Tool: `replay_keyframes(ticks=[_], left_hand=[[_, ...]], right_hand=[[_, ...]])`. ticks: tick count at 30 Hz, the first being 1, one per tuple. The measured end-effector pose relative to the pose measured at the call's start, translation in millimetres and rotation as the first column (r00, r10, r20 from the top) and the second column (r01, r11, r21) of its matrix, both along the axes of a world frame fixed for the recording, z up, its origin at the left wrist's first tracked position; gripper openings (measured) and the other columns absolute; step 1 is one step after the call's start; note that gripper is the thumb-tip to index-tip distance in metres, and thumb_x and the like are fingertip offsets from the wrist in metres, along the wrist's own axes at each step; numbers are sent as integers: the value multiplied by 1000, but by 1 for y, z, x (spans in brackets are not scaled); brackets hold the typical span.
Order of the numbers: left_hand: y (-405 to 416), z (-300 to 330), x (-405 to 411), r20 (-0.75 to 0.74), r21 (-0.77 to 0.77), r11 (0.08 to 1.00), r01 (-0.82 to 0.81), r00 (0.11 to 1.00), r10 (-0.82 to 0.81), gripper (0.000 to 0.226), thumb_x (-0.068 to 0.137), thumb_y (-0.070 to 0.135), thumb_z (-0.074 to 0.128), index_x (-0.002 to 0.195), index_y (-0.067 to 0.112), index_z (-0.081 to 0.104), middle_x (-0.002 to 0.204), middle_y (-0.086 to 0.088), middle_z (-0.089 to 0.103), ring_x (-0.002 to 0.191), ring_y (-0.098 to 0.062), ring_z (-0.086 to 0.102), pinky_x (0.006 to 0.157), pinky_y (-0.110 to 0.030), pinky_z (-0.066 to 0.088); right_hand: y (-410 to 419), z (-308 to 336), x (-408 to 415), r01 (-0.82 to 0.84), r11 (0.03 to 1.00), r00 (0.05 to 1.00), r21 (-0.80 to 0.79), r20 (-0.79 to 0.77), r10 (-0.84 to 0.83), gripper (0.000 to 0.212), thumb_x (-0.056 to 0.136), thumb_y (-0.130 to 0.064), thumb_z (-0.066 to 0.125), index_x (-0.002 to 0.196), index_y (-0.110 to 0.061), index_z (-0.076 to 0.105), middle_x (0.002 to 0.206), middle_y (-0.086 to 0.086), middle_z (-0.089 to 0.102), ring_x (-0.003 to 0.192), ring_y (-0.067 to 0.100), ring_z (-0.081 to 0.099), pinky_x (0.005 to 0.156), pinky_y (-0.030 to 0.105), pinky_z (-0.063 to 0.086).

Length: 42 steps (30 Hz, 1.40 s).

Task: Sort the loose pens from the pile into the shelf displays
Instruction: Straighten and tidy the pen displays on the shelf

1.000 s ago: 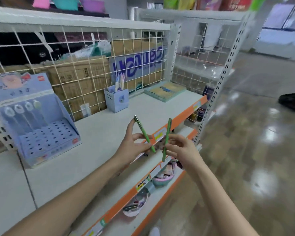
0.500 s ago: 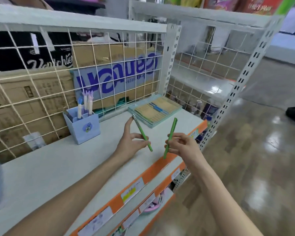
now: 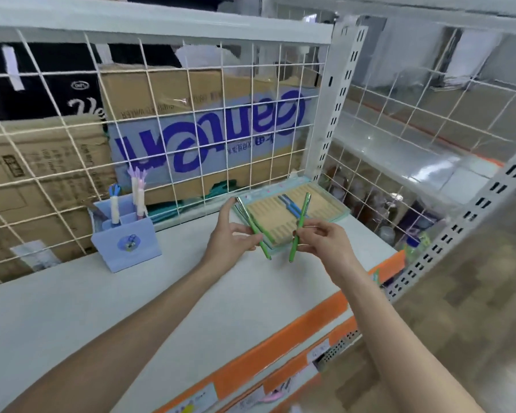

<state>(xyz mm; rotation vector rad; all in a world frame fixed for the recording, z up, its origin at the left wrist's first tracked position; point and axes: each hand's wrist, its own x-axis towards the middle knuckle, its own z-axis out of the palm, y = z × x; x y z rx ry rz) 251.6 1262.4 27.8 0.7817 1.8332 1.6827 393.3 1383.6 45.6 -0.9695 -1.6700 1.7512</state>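
White shelf with orange front edge, wire grid behind, left hand pinching green pen, right hand pinching second pen, both above tray near upright post, bare shelf room leftward up to blue holder.

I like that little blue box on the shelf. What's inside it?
The blue box holds a few pens standing upright: one white pen with a blue top and pale ones with purple tops. Their lower ends are hidden by the box's walls.
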Motion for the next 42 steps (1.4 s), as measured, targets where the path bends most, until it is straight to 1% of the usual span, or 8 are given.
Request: replay_keyframes(ticks=[5, 10, 18, 21, 28, 33, 36, 42], left_hand=[[37, -11, -10, -59, -56, 989, -136, 989, 132, 85, 76, 9, 76, 142, 28, 26, 80, -3, 67, 75, -20, 68, 79, -34, 53], [65, -16, -12, -132, -108, 954, -278, 956, 263, 73, 80, 17, 73, 138, 24, 31, 79, -2, 69, 73, -10, 62, 67, -7, 42], [79, -30, -9, -285, -277, 874, -399, 903, 321, 73, 78, 30, 74, 136, 29, 31, 78, 11, 69, 93, -13, 63, 97, -33, 40], [79, -27, -6, -310, -307, 867, -392, 903, 298, 75, 79, 32, 73, 140, 28, 29, 86, 9, 70, 97, -8, 58, 97, -28, 33], [87, -21, -5, -453, -425, 829, -363, 878, 153, 72, 80, 40, 70, 140, 30, 32, 90, 11, 71, 98, 1, 49, 84, -24, 15], [90, -35, -6, -558, -445, 761, -472, 811, 177, 69, 78, 49, 67, 137, 32, 38, 87, 18, 68, 119, -7, 44, 102, -38, 12], [89, -40, -2, -628, -444, 733, -516, 762, 157, 63, 80, 50, 64, 136, 34, 40, 86, 20, 64, 125, -8, 34, 105, -37, 3], [92, -43, 6, -766, -421, 686, -594, 638, 81, 49, 83, 52, 58, 129, 35, 51, 105, 15, 63, 131, -14, 27, 105, -37, -4]], right_hand=[[54, 1, -35, -124, 991, 992, 46, 45, 122, 12, 83, 7, 61, 90, -2, 58, 77, 15, 57, 53, 11, 58, 53, 20, 51], [88, 2, -55, -260, 963, 965, 64, 53, 257, 11, 83, 7, 62, 88, -2, 58, 73, 15, 58, 45, 4, 57, 47, 14, 48], [108, -10, -79, -465, 882, 883, 79, 114, 456, 19, 82, 5, 64, 76, -10, 55, 59, 0, 57, 40, -6, 51, 41, 8, 37], [110, -18, -83, -547, 831, 834, 99, 152, 531, 22, 81, 6, 65, 73, -12, 54, 45, -9, 56, 39, -6, 49, 42, 7, 37], [117, -37, -89, -656, 730, 749, 195, 292, 595, 21, 82, 1, 66, 78, -15, 55, 64, 3, 55, 45, -7, 47, 53, 6, 38], [118, -52, -95, -660, 711, 745, 242, 334, 578, 21, 81, -3, 68, 78, -18, 54, 74, 6, 57, 64, 10, 50, 63, 14, 40], [116, -59, -98, -645, 699, 759, 310, 373, 535, 13, 79, -9, 71, 89, -12, 63, 78, 2, 56, 69, 10, 50, 59, 8, 37], [113, -68, -101, -632, 642, 770, 435, 450, 452, 22, 79, -16, 72, 95, -2, 70, 100, 18, 62, 79, 16, 52, 57, 6, 32]])
